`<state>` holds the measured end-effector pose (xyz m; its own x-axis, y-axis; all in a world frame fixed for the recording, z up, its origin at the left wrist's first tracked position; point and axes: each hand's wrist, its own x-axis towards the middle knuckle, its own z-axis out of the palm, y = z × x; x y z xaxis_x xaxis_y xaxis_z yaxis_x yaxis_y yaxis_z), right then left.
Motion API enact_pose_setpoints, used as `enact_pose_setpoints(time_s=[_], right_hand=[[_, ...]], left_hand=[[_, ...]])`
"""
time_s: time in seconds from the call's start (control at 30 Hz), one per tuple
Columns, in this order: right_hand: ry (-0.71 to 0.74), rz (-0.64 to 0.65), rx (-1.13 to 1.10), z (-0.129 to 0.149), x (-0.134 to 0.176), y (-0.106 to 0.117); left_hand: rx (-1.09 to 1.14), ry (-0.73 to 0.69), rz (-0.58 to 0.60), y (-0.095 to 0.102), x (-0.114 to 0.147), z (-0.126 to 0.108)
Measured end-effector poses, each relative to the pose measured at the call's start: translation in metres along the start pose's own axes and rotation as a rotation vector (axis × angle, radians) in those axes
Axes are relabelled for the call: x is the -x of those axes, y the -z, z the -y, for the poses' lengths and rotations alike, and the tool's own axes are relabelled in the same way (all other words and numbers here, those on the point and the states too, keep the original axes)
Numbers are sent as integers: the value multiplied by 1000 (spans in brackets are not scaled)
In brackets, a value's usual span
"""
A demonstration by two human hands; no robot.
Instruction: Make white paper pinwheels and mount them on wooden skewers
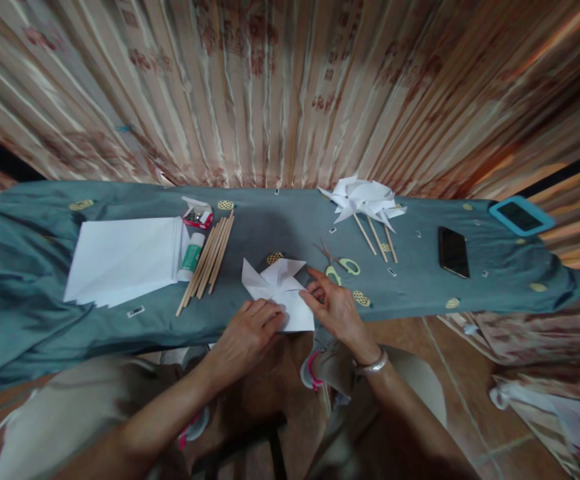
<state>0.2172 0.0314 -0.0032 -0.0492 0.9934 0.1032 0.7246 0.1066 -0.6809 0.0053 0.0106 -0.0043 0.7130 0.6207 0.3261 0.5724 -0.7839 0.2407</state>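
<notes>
A partly folded white paper pinwheel [279,279] lies at the front edge of the cloth-covered table. Three of its corners are bent inward, while the lower right part is flat. My left hand [253,328] has its fingers curled and pressed on the lower left of the paper, near the middle. At the right edge, my right hand [334,305] holds the paper with the thumb on it and the index finger stretched past the upper right blade. Just beyond that hand rest scissors [339,261] with light green handles, blades apart.
To the left are a stack of white paper [125,257], a glue stick [191,257], wooden sticks [207,267] and a small red-and-white box [197,217]. Finished pinwheels [363,197] on sticks lie back right. Farther right are a phone [453,251] and a blue-framed device [520,217].
</notes>
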Motion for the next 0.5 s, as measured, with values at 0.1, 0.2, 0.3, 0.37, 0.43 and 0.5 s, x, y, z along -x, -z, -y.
enact_pose_setpoints(time_s=[0.1, 0.2, 0.3, 0.37, 0.43, 0.5], right_hand=[[21, -11, 7, 1, -2, -4], [16, 2, -25, 2, -1, -5], [33, 2, -16, 3, 3, -5], [106, -46, 38, 5, 6, -5], [229, -99, 110, 10, 7, -6], [359, -94, 183, 15, 8, -8]], left_hand=[[-35, -27, -3, -4, -2, 3], [-76, -16, -21, 2, -1, 18], [-138, 48, -93, 11, 2, 36], [-176, 74, -114, 15, 5, 46], [-193, 91, -120, 15, 8, 51], [-185, 85, -116, 14, 9, 52]])
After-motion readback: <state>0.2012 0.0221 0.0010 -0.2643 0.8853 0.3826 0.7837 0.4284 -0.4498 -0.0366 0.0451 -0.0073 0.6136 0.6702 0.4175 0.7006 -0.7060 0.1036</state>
